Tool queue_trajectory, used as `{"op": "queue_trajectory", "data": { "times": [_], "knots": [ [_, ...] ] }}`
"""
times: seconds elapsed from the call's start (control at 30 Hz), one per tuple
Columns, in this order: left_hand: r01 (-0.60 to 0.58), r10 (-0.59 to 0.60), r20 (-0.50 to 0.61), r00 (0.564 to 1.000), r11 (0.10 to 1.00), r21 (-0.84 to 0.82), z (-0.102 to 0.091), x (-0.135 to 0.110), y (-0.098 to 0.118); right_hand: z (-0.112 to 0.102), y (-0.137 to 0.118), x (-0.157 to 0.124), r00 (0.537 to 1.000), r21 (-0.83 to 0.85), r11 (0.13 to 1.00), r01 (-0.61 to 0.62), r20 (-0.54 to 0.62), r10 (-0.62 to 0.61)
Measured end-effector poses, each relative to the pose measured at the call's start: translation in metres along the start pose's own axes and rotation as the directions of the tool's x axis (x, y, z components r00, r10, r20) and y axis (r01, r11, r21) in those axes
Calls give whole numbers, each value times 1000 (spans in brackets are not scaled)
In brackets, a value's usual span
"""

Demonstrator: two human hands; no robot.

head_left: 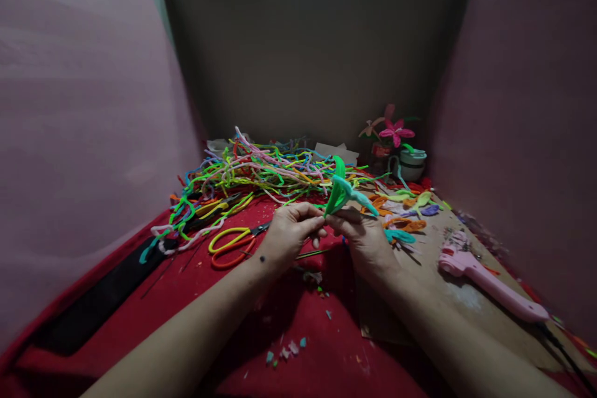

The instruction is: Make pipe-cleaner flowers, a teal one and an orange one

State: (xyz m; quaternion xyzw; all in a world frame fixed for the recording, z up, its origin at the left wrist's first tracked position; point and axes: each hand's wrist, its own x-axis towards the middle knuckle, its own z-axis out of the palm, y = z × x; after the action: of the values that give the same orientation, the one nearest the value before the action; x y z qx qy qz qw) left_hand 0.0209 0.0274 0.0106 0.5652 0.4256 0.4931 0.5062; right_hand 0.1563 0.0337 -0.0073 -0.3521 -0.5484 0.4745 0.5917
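Far back on a red cloth sits a messy pile of fuzzy sticks. In the middle, the left hand and right hand pinch the low end of a green fuzzy piece in their fingertips. It looks light, soft and easy to squash, so that thin end seems best to hold.

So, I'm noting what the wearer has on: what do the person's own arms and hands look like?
The left hand and right hand are gloveless, with no rings showing. The left forearm and right forearm show no sleeves or watch. A small, round, dark spot marks the left wrist area.
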Motion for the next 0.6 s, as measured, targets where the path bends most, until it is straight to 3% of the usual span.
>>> {"op": "queue_trajectory", "data": {
  "times": [0.1, 0.17, 0.23, 0.3, 0.4, 0.5, 0.6],
  "knots": [
    [-34, 38, -24, 999, 987, 155, 4, -4, 2, 0, 2, 0, 1000, 29, 1000, 2, -26, -1],
    [-108, 129, -47, 991, 946, 305, 6, -7, -1, 0, 6, 0, 999, 47, 999, 9, -38, -8],
    [-244, 294, -26, 955, 836, 491, 8, -9, -7, 0, 10, 0, 999, 50, 998, 26, -41, -24],
    [-377, 453, 49, 890, 672, 637, 9, -10, -12, 0, 11, 1, 997, 38, 998, 57, -47, -55],
    [-477, 557, 146, 818, 513, 713, 8, -9, -18, 0, 10, 1, 996, 17, 996, 85, -34, -85],
    [-489, 573, 155, 805, 492, 720, 6, -7, -20, 1, 7, 0, 997, -19, 997, 71, -26, -71],
    [-453, 547, 127, 828, 517, 727, 5, -8, -18, 2, 4, -1, 996, -83, 993, 87, -28, -89]
  ]
}}
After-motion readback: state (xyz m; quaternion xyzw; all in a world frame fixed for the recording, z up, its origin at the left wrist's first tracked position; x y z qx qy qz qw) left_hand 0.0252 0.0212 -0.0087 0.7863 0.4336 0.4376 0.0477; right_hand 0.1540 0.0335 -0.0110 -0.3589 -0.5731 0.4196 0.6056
